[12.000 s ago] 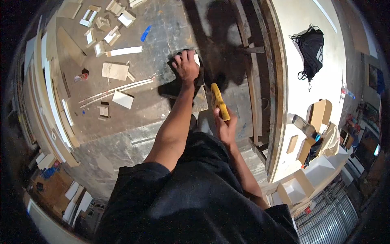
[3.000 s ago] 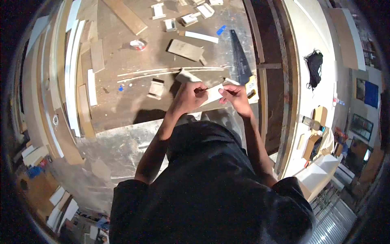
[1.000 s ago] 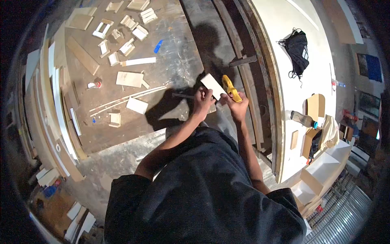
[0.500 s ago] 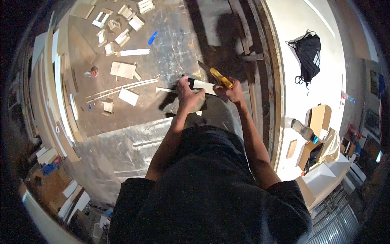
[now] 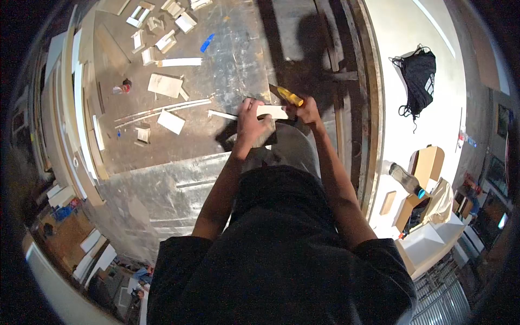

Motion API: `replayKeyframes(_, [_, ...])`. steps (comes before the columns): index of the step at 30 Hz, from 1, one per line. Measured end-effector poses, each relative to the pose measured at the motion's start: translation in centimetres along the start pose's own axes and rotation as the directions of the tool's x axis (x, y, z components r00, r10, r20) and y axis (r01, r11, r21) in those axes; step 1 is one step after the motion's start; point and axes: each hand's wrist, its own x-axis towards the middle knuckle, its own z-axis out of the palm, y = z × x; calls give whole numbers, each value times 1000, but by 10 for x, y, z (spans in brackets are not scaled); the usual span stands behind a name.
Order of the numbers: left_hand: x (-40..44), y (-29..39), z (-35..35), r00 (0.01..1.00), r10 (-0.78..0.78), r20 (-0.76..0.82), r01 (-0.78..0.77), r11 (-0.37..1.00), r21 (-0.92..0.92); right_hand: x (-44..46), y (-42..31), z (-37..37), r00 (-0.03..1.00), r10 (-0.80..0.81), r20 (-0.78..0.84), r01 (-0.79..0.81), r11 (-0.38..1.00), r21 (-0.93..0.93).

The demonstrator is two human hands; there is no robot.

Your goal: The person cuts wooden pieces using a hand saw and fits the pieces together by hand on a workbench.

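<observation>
A short pale wooden piece (image 5: 275, 112) lies crosswise just beyond my waist. My left hand (image 5: 251, 120) is closed around its left end, thumb on the near side. At the opposite end, my right hand (image 5: 307, 112) is closed on a yellow-handled tool (image 5: 290, 96) with a narrow dark blade pointing up and left. The tool is above the wooden piece's right end; whether those fingers also touch the wood cannot be made out. Beneath the left hand is another small, partly shadowed block (image 5: 266, 135). A thin white strip (image 5: 222, 115) lies left of that hand.
Several small wooden assemblies (image 5: 166, 41), a flat board (image 5: 165, 85), long strips (image 5: 162, 112) and a blue object (image 5: 207, 43) lie on the worn work surface (image 5: 233, 65). On the right, a white panel (image 5: 403, 27) carries a black drawstring bag (image 5: 418, 81) and a bottle (image 5: 406, 179).
The yellow-handled tool has tilted flatter, its blade nearer level. The wooden piece has turned in my hands, its right end coming up. My left hand has shifted slightly right.
</observation>
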Motion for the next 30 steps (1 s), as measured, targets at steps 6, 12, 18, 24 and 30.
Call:
replayKeyframes(6, [-3,5,12,1000,-12,11,12,998,-59,-10,-7,-12,996,83,-15,-83,997,-4])
replayKeyframes(12, [-2,17,14,999,-33,17,33,999,-38,-5,2,-11,987,-15,-160,24,998,54])
replayKeyframes(18, [8,11,11,994,78,-83,-69,992,107,-2,15,-12,982,-38,-183,31,999,-41])
replayKeyframes(24, [52,-2,36,922,134,-363,-73,981,178,13,58,-13,950,-289,-118,241,919,-311])
replayKeyframes(30, [50,4,43,946,14,-323,127,903,410,8,60,-10,968,-208,-143,166,952,-258])
